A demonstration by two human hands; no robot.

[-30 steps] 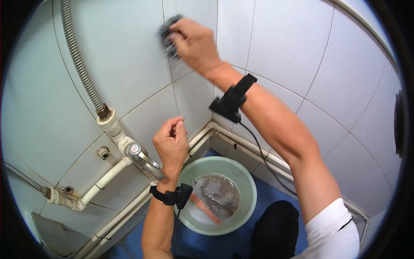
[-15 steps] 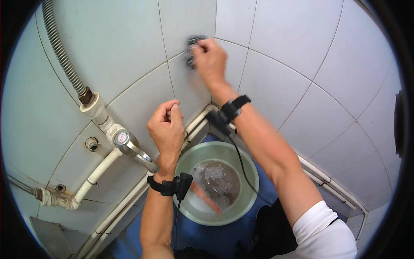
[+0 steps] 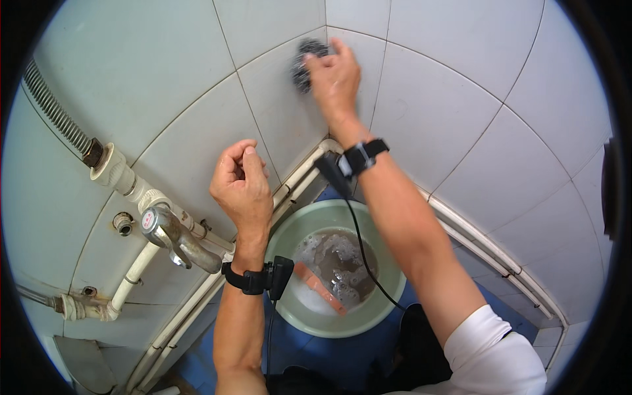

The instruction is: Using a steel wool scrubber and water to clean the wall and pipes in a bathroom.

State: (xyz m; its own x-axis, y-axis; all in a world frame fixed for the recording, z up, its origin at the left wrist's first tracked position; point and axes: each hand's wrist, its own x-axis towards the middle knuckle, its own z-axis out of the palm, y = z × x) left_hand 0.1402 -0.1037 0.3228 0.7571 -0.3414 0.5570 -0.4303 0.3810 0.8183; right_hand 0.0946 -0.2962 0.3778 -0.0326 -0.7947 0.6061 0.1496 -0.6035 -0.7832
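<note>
My right hand grips a dark, wiry steel wool scrubber and presses it to the white tiled wall just left of the corner. Motion blurs the scrubber's edge. Lower and to the left, my left hand is raised before the wall with its fingers curled in and the thumb against them; whatever they may hold is hidden. Below both hands stands a pale green basin of murky, sudsy water. An orange-red strip lies in it, at the left side.
On the left, a metal tap joins white pipes and a ribbed hose. Thin white pipes run low along both walls. Black cables hang from my wrist straps, one crossing over the basin. The floor is blue.
My right hand and the scrubber have shifted slightly up and right along the wall, its fingers now a little more spread. My left hand keeps its curled shape. The whole view has shifted a little.
</note>
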